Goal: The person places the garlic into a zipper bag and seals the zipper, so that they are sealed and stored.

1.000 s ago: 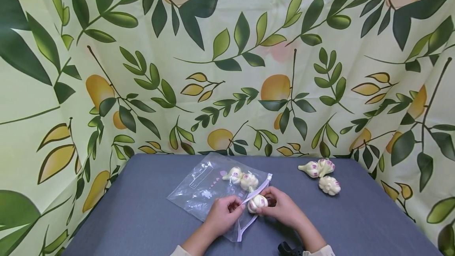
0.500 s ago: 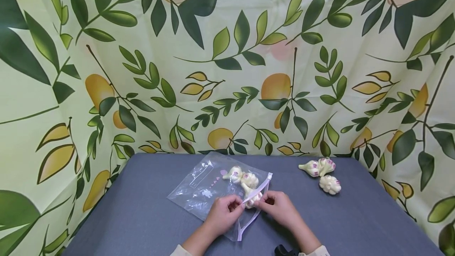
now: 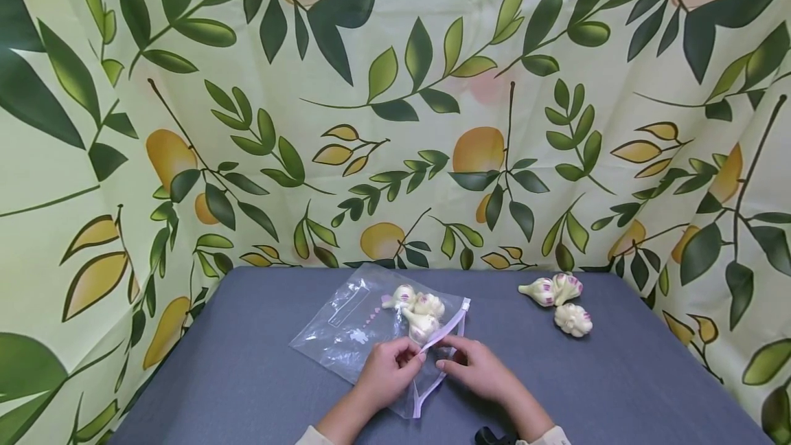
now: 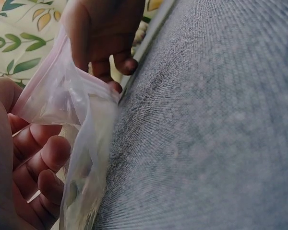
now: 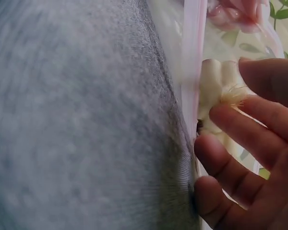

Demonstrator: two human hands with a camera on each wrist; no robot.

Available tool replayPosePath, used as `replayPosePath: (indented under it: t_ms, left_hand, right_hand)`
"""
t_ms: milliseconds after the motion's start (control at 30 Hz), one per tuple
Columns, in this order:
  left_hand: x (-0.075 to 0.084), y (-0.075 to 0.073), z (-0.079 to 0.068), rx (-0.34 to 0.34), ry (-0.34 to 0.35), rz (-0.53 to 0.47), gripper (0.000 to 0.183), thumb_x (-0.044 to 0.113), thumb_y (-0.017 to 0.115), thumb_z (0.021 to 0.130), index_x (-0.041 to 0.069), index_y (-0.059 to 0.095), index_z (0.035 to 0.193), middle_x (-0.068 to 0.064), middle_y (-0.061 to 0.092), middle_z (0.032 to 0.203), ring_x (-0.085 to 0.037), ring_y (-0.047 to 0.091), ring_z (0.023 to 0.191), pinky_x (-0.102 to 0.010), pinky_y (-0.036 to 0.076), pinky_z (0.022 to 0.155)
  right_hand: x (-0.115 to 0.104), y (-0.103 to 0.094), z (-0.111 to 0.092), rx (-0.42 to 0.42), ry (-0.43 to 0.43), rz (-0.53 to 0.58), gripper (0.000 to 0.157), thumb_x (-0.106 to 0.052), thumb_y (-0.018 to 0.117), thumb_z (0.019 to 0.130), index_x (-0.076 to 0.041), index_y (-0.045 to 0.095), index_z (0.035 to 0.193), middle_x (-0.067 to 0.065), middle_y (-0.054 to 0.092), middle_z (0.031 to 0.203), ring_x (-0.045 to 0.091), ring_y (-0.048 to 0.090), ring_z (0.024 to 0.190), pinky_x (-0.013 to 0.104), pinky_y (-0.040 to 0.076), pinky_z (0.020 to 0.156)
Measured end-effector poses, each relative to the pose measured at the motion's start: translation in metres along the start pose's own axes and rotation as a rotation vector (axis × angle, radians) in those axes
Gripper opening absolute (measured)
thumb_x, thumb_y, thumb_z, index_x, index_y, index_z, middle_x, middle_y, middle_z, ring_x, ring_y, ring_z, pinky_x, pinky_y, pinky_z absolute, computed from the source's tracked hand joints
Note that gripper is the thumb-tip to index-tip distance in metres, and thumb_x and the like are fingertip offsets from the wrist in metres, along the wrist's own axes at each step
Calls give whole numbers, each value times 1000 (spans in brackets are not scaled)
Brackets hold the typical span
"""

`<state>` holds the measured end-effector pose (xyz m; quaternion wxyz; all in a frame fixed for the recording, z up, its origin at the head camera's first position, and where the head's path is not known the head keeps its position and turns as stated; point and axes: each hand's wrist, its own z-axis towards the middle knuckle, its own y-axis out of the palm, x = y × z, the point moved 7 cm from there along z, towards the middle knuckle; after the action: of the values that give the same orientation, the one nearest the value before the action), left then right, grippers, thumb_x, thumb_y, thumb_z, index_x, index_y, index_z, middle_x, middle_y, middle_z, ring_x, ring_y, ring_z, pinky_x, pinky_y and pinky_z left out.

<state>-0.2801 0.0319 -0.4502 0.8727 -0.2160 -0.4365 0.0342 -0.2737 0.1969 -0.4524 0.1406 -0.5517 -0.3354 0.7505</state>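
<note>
- Since a second ago, one garlic bulb has gone from the right hand's grasp at the bag's mouth to deeper inside, just beyond both hands.
- The left hand has stayed in place, pinching the lilac-edged mouth of the clear plastic bag between thumb and finger.
- The right hand is now at that mouth with thumb and fingers apart, closed round nothing; whether a fingertip touches the bulb, I cannot tell.
- The bag lies ahead of the hands, stretching mostly beyond and to the left of the left hand.
- Inside it, past the moved bulb and farther from the hands, are a second bulb and a third bulb, grouped close together.
- Outside the bag, beyond and to the right of the right hand, three more bulbs sit in a cluster on the grey-blue table.
</note>
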Motion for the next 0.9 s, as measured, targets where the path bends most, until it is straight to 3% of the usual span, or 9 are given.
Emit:
replayPosePath:
  t_ms: [200,300,400,533,600,800,900]
  left_hand:
    - [0,-1,0,9,-4,12,9,10,71,85,15,69,77,6,60,62,6,47,56,-14,43,51]
    - [0,-2,-1,14,-4,3,9,11,71,85,15,69,78,5,61,62,6,48,57,-14,43,51]
    - [0,-2,-2,16,-5,-3,8,11,71,85,15,69,78,4,61,62,6,48,56,-14,43,51]
    - [-2,-1,-2,16,-20,2,9,11,72,85,16,69,77,4,61,61,6,47,55,-13,42,51]
    - [-2,0,-3,18,-23,5,9,11,72,84,16,69,77,4,61,61,6,47,55,-13,43,51]
    - [-1,0,-2,21,-13,9,9,10,72,83,15,68,77,4,60,60,6,47,55,-13,43,51]
    - [0,0,-1,19,-5,13,10,10,72,83,15,68,76,4,60,60,7,47,55,-13,43,51]
  right_hand:
    - [0,7,-1,-64,-3,21,55,-22,64,92,-3,49,141,-2,53,73,5,48,63,25,39,56]
    - [0,7,0,-64,-8,23,53,-21,64,93,-3,50,141,-1,55,74,5,48,63,25,40,56]
    - [1,0,0,-10,-4,11,41,-18,64,93,-4,59,132,6,67,88,4,55,72,24,45,64]
    - [13,-24,-2,170,60,-22,19,-13,65,92,-8,72,109,3,73,102,6,61,86,25,49,75]
    - [22,-42,-5,292,103,-45,12,-11,66,91,-9,74,101,0,73,95,6,62,85,25,50,76]
    - [43,-104,-35,676,178,-205,9,-9,67,90,-8,73,96,3,70,84,4,55,75,22,45,67]
    - [48,-129,-55,849,168,-300,10,-6,68,86,-6,73,96,8,68,83,13,56,74,27,42,67]
